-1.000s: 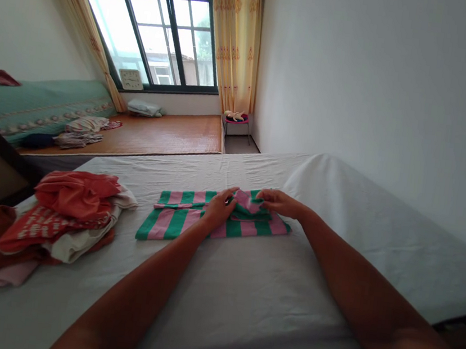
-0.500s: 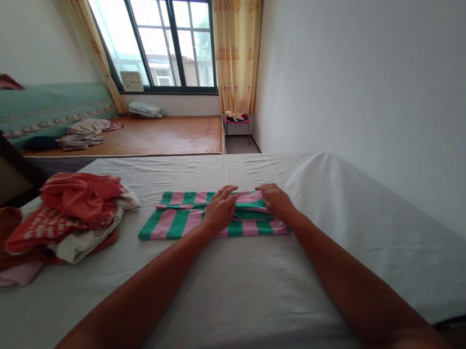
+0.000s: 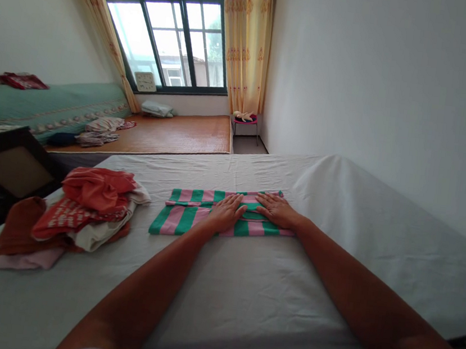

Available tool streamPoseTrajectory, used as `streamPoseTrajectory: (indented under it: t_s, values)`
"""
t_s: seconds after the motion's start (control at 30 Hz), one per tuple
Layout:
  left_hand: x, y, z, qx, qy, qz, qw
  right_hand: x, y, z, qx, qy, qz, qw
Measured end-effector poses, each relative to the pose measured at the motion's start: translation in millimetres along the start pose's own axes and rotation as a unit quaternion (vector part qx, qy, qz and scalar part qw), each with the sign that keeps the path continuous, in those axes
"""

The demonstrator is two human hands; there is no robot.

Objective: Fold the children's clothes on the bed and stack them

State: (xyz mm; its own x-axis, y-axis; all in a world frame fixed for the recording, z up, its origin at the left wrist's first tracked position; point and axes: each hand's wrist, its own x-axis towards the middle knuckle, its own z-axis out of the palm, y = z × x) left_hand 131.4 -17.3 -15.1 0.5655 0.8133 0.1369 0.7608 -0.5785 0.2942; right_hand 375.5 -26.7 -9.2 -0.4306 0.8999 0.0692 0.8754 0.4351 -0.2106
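A garment with green and pink stripes [image 3: 187, 218] lies folded into a long flat strip on the white sheet [image 3: 244, 289]. My left hand [image 3: 228, 212] rests on its middle with the fingers stretched out. Flat on its right part lies my right hand [image 3: 278, 209], fingers also extended. Both palms press the cloth from above and neither grips it. The garment's kind is hard to tell in its folded state. Part of its centre is hidden under my hands.
To the left is a heap of crumpled clothes [image 3: 94, 197], red, brown, white and pink. A dark cabinet [image 3: 8, 169] stands beyond it. Behind are a bed with a brown mat [image 3: 179, 131], a small stool [image 3: 245, 122] and a window [image 3: 172, 42]. A white wall rises at right.
My right hand has come down from the garment's far edge and now lies flat on it. My left hand has flattened too. The view has shifted slightly left.
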Motion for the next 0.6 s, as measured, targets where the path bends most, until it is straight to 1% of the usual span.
streamPoseTrajectory:
  t_s: [0.13,0.23,0.33,0.5,0.6]
  values:
    - [-3,-27,-7.0,0.056,0.017,-0.058,0.997,-2,-4,-4,0.001,-0.010,0.007,1.000]
    - [-10,-48,-14.9,0.096,0.028,-0.136,0.986,-3,-5,-6,0.000,-0.015,0.005,1.000]
    - [-19,-65,-25.6,0.117,0.021,-0.211,0.970,-3,-4,-6,0.000,-0.011,0.003,1.000]
    - [-39,-97,-45.2,0.133,0.005,-0.308,0.942,-2,1,-3,-0.006,-0.011,-0.007,1.000]
    - [-57,-119,-53.7,0.154,0.025,-0.338,0.928,0,5,-3,0.009,-0.004,-0.012,1.000]
